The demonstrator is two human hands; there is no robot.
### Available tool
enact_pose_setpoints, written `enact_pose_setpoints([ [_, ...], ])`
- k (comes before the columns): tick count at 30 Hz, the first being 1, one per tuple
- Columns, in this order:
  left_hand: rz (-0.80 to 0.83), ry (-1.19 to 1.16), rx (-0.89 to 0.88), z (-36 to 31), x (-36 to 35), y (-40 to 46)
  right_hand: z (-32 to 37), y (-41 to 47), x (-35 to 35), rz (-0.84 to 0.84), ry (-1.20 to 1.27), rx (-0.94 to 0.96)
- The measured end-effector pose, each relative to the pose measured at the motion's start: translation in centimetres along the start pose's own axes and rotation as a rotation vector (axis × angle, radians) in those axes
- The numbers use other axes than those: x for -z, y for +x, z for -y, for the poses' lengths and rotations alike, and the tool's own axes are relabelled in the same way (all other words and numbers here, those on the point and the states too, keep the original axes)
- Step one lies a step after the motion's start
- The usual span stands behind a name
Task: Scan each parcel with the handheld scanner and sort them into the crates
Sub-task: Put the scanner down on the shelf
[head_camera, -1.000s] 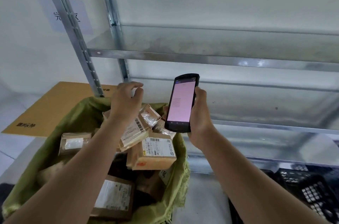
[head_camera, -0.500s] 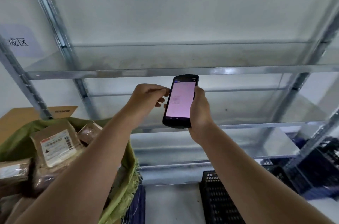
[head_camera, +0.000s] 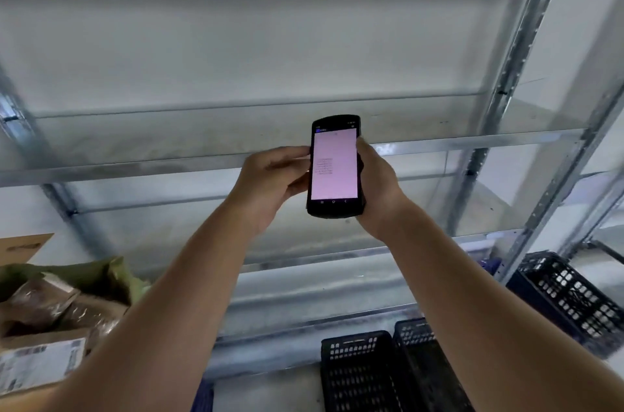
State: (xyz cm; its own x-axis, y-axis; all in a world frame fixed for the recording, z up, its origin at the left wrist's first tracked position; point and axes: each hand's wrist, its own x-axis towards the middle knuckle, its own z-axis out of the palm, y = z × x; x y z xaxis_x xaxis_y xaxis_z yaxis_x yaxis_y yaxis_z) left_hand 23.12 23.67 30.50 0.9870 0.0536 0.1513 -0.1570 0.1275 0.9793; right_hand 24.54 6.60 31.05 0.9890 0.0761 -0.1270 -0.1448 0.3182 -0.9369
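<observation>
Room: a white wall behind a metal shelving rack (head_camera: 304, 158), its shelves running across behind and above both hands.
Scanner: the handheld scanner (head_camera: 335, 166) is held up at chest height between the two hands, screen lit pale pink and facing the person, with a few lines of text too small to read.
Right hand: the right hand (head_camera: 380, 187) grasps the scanner from its right side, fingers wrapped behind the body and the thumb along the edge.
Left hand: the left hand (head_camera: 270, 182) has curled fingers touching the scanner's left edge; whether it truly grips or only steadies or taps it, I cannot tell.
Parcels: the parcels (head_camera: 44, 337) lie in an open green sack (head_camera: 84, 276), low and well to the left of the left hand, one with a white printed label facing up.
Crates: the black crates (head_camera: 388, 371) stand on the floor below and to the right of the right hand, another one further right by the rack's leg.
Step in hand: most likely reading or setting the scanner screen, with no parcel in either hand.
Next move: it calls for the left hand to let go, reach down-left for a parcel, turn its label toward the scanner, then carry it to a crate.
</observation>
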Motion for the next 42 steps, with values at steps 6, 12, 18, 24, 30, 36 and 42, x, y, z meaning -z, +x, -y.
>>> enact_pose_setpoints([
  [6,-0.052,-0.048,-0.002,1.5,-2.5,5.2,2.3,4.7,2.8,0.011,0.010,-0.001],
  [12,-0.087,-0.117,0.016,3.2,-3.9,12.8,3.9,12.1,3.7,-0.053,-0.033,0.080],
  [18,-0.077,-0.145,0.055,3.8,-3.8,21.4,4.7,20.4,3.4,-0.195,-0.004,0.161],
  [24,-0.072,-0.120,0.123,4.5,-3.9,28.2,5.7,27.2,3.8,-0.269,-0.051,0.141],
  [30,-0.101,-0.069,0.165,4.7,-4.8,33.0,6.8,32.7,4.7,-0.356,-0.085,0.110],
  [36,-0.120,-0.032,0.246,5.3,-5.6,35.8,6.9,36.0,5.7,-0.377,-0.162,0.059],
  [42,-0.128,-0.020,0.295,6.3,-6.2,37.1,6.2,37.7,6.8,-0.365,-0.246,0.035],
])
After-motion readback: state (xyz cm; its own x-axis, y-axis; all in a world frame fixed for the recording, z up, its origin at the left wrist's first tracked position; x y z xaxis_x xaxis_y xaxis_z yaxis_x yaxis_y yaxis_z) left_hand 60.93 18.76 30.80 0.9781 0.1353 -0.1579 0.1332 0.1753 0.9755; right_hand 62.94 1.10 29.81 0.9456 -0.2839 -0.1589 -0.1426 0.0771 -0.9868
